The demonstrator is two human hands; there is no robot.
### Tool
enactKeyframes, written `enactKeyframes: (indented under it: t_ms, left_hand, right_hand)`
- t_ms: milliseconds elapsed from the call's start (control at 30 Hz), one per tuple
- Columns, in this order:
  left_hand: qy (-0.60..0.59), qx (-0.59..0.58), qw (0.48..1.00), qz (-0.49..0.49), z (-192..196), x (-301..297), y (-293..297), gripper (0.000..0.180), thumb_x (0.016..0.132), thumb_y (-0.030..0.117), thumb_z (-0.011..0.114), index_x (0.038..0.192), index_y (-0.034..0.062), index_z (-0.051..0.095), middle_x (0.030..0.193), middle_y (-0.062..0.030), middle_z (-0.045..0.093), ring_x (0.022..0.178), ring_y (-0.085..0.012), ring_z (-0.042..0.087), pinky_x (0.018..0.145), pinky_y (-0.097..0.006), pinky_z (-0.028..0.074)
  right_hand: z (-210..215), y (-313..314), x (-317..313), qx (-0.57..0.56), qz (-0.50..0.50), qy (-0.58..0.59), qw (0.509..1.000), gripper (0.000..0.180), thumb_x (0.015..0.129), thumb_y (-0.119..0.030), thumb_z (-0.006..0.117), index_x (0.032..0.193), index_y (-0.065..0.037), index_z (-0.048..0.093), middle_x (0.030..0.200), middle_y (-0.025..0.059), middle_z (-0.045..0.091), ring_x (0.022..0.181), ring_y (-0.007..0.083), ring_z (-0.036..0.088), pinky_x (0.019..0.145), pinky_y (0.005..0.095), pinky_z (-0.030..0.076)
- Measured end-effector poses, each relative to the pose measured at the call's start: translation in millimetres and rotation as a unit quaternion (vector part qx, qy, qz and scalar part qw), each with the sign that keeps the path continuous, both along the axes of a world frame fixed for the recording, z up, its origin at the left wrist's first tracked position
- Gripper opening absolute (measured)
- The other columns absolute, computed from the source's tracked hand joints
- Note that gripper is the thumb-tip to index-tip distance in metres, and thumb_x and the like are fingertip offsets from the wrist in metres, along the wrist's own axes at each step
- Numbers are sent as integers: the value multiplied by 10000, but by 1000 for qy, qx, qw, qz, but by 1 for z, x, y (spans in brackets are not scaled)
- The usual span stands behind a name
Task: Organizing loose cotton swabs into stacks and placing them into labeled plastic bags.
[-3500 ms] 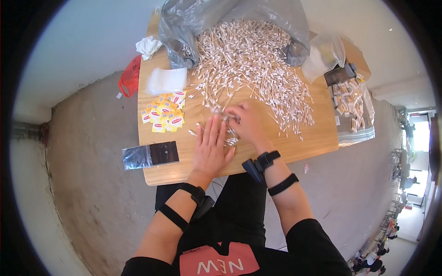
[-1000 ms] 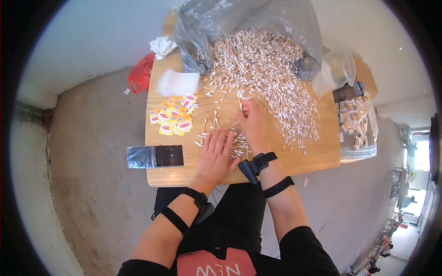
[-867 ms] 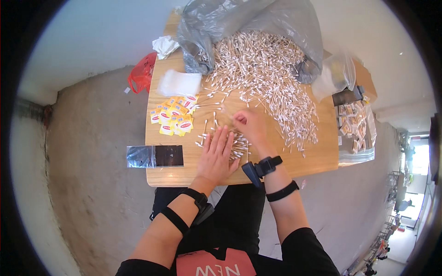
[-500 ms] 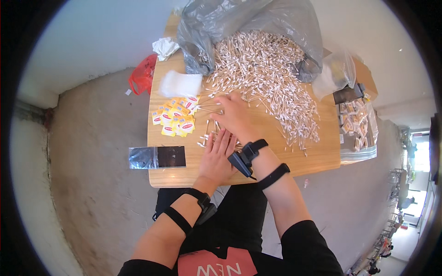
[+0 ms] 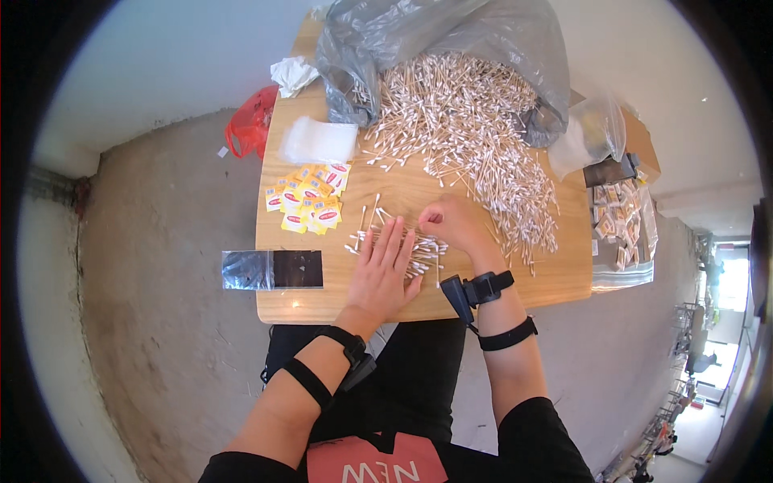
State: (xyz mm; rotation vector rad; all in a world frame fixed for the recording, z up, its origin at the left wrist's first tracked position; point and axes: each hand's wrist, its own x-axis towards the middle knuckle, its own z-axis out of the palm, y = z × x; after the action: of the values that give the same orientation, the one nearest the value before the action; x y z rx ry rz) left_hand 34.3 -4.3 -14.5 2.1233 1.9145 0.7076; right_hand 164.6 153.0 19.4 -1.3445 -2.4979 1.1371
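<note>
A small bunch of cotton swabs (image 5: 394, 240) is lying on the wooden table (image 5: 555, 278), right near the front edge, pulled apart from the big heap. The left hand (image 5: 382, 274) is lying flat on top of that bunch, fingers stretched out and spread, pressing down rather than gripping anything. The right hand (image 5: 452, 227) is sitting just to the right of it, fingers curled in and touching the swabs at the bunch's edge; can't tell whether it's actually pinching one or not.

Beyond the hands, the big pile of swabs (image 5: 467, 137) is spilling out of a grey plastic bag (image 5: 419, 36) at the far side of the table and trailing down toward the right hand. To the left of the bunch, a cluster of small yellow-and-red sachets (image 5: 307, 201) is sitting near a stack of clear little bags (image 5: 318, 141). A dark rectangular pouch (image 5: 272, 270) is hanging over the left front corner. On the right end there's a clear bag (image 5: 592, 137) and a bag of packed items (image 5: 620, 233). A red plastic bag (image 5: 251, 129) is lying on the floor by the table's left side, with a crumpled white paper (image 5: 294, 74) at the far corner.
</note>
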Motion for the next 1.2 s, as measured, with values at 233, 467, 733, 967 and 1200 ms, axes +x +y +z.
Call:
enactKeyframes:
  t_ms: [233, 467, 733, 967, 1200]
  left_hand:
    - [36, -14, 999, -3, -2, 3, 0, 762, 816, 430, 588, 1423, 24, 371, 1520, -180, 285, 1436, -302, 215, 1176, -497, 130]
    - [31, -16, 999, 6, -4, -1, -3, 733, 819, 426, 589, 1406, 29, 400, 1474, -187, 344, 1390, -329, 290, 1167, -500, 154]
    - [25, -5, 1000, 3, -4, 3, -1, 719, 825, 412, 593, 1411, 42, 401, 1471, -178, 354, 1379, -313, 311, 1165, -491, 165]
    - [18, 16, 1000, 9, -4, 5, -1, 789, 824, 417, 607, 1440, 10, 328, 1504, -208, 281, 1405, -343, 256, 1152, -515, 173]
    - [59, -20, 998, 7, 2, 5, 4, 981, 748, 501, 686, 1459, -23, 261, 1540, -210, 225, 1447, -330, 185, 1156, -506, 167]
  right_hand:
    - [-21, -16, -52, 66, -6, 141, 988, 132, 782, -99, 675, 909, -102, 709, 983, 111, 572, 828, 240, 604, 765, 350, 487]
    - [-13, 2, -64, 98, 133, 113, 980, 126, 739, -75, 700, 861, -106, 703, 907, 80, 593, 858, 239, 577, 767, 359, 485]
    - [-21, 2, -11, 88, -55, 96, 990, 60, 745, -117, 692, 741, -64, 666, 780, 113, 591, 744, 257, 598, 696, 350, 490]
    - [-20, -48, 22, 8, -268, 278, 922, 251, 820, -223, 706, 998, -51, 669, 856, 95, 599, 766, 227, 602, 717, 341, 500]
    - [-21, -128, 47, 141, -311, 76, 937, 327, 755, -242, 773, 988, -54, 641, 853, 113, 587, 775, 233, 602, 692, 356, 497]
